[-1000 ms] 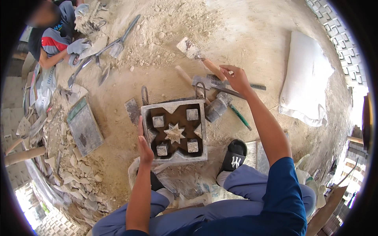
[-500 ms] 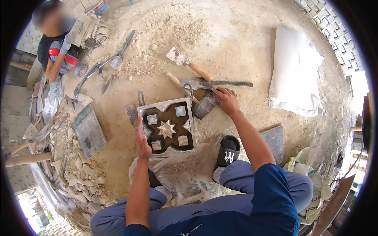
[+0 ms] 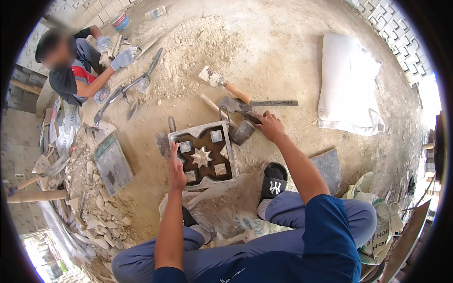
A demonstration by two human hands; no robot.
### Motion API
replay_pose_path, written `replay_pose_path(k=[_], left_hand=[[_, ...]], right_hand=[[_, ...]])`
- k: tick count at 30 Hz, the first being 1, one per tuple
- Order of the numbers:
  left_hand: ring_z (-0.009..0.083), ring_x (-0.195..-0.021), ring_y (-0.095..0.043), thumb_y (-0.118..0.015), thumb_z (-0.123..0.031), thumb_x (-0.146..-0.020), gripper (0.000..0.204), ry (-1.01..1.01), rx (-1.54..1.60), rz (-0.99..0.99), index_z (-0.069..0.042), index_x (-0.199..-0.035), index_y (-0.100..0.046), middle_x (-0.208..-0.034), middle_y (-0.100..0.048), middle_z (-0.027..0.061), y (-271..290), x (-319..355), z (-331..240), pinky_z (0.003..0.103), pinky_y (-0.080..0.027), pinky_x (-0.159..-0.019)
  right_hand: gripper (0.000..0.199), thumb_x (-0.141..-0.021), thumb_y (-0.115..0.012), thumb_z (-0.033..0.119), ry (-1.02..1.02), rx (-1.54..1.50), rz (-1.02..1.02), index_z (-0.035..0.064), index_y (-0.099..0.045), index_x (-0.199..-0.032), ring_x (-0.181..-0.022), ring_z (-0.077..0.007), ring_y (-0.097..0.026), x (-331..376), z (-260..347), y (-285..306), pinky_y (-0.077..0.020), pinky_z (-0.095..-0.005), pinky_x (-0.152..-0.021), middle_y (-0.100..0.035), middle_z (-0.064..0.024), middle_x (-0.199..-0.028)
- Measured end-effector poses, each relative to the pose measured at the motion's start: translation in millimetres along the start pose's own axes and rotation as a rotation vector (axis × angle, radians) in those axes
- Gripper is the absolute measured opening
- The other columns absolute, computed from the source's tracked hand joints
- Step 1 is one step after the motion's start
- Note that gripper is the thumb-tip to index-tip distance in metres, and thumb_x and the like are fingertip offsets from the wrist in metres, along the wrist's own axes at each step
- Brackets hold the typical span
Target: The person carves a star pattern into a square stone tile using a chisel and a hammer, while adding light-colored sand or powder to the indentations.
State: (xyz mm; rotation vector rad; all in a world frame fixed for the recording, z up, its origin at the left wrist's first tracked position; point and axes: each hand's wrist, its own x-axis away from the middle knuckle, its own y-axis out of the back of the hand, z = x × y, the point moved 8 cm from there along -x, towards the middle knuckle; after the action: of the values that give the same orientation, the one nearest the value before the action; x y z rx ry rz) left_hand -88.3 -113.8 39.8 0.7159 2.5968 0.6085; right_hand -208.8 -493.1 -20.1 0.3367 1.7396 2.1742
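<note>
The right hand (image 3: 270, 126), at the wood-handled trowel (image 3: 213, 78) a second earlier, was now lower, its fingers bent over the dark handle of a flat-bladed tool (image 3: 230, 104); how tightly could not be told. The left hand (image 3: 177, 170), flat and holding nothing, overlapped the left wall of the star-patterned mould (image 3: 202, 157). A mallet (image 3: 243, 132) crowded the right hand's left; bare ground (image 3: 299, 125) opened rightward to the white sack (image 3: 348, 85).
</note>
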Motion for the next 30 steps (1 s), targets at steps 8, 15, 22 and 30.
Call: replay_pose_path(k=[8, 15, 22, 30], left_hand=[[0.0329, -0.147, -0.033, -0.026, -0.047, -0.106, 0.065, -0.011, -0.011, -0.031, 0.0, -0.148, -0.041, -0.156, -0.037, 0.019, 6.9, 6.3, -1.8, 0.041, -0.024, -0.119], [0.0329, -0.147, -0.032, -0.028, -0.045, -0.107, 0.063, -0.067, -0.024, -0.02, 0.001, -0.149, -0.038, -0.156, -0.038, 0.019, 1.8, 5.5, -3.8, 0.042, -0.022, -0.12], [0.0314, -0.149, -0.026, -0.027, -0.047, -0.108, 0.064, 0.037, 0.114, -0.093, -0.001, -0.152, -0.035, -0.159, -0.032, 0.0173, 7.0, 13.3, 19.7, 0.04, -0.02, -0.121], [0.0291, -0.152, -0.019, -0.026, -0.051, -0.107, 0.066, 0.121, 0.217, -0.072, -0.006, -0.156, -0.028, -0.163, -0.023, 0.015, 11.0, 18.7, 38.9, 0.039, -0.02, -0.121]], right_hand=[[0.044, -0.095, -0.061, 0.028, -0.195, -0.186, 0.123, 0.0254, -0.055, -0.139, -0.097, -0.0373, -0.066, 2.0, 13.9, 4.8, -0.0527, -0.0514, -0.081, -0.066, -0.0163, -0.101], [0.042, -0.09, -0.064, 0.016, -0.125, -0.608, 0.115, 0.0186, -0.061, -0.132, -0.107, -0.0445, -0.063, -9.3, 30.4, 28.2, -0.0497, -0.0487, -0.093, -0.065, -0.0256, -0.119], [0.036, -0.089, -0.063, 0.01, -0.092, -0.518, 0.028, 0.017, -0.066, -0.124, -0.095, -0.0417, -0.066, 15.5, 70.2, 82.5, -0.0511, -0.045, -0.081, -0.07, -0.0241, -0.105], [0.031, -0.089, -0.07, 0.011, -0.123, -0.47, -0.178, 0.0089, -0.067, -0.119, -0.052, -0.0164, -0.048, 47.7, 102.7, 192.7, -0.0404, -0.0339, -0.053, -0.058, -0.0097, -0.061]])
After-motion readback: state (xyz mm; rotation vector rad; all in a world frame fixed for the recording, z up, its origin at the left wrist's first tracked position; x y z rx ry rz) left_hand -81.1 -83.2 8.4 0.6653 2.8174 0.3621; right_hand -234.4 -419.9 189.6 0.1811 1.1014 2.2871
